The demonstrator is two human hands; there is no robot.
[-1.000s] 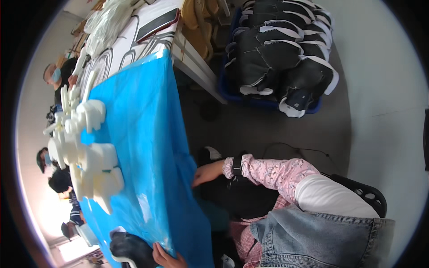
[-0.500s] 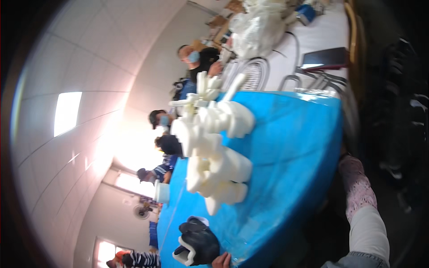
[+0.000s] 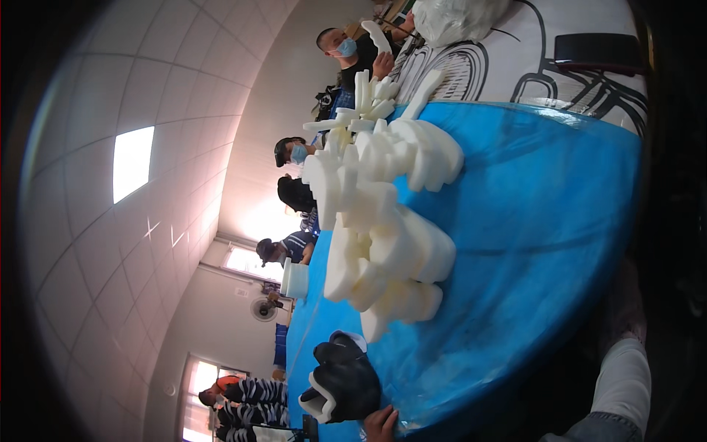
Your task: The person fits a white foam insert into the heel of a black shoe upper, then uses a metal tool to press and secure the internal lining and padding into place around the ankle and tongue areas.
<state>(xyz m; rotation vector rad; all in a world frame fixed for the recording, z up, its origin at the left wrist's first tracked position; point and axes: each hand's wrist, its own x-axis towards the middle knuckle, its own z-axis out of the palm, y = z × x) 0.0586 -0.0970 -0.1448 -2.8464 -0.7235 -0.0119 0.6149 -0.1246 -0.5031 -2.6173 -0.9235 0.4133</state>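
At the lower edge, my left hand (image 3: 381, 425) is beside a black, soft-looking shaped piece (image 3: 353, 383) with white lining showing at its open end. The fingers look bent, and the rest of the hand is cut off; I cannot tell whether it grips the piece or rests on the table. My right forearm (image 3: 622, 379), in a white sleeve, reaches up along the right side. Its hand is lost in the dark beyond the table edge. Ahead, stacks of white curved foam pieces (image 3: 412, 243) stand on the blue table cover (image 3: 530, 221).
Beyond the foam are a white roll-like stack (image 3: 294, 281), a clear plastic bag (image 3: 453, 22) and a dark flat case (image 3: 598, 53) on a white, black-lined cover (image 3: 508, 66). A masked person (image 3: 353, 55) holds a curved white piece. Other people stand along the far side.
The view has shifted, so the table and foam appear farther right and higher. The masked person now visibly holds up a curved white piece. My left hand remains beside the black piece.
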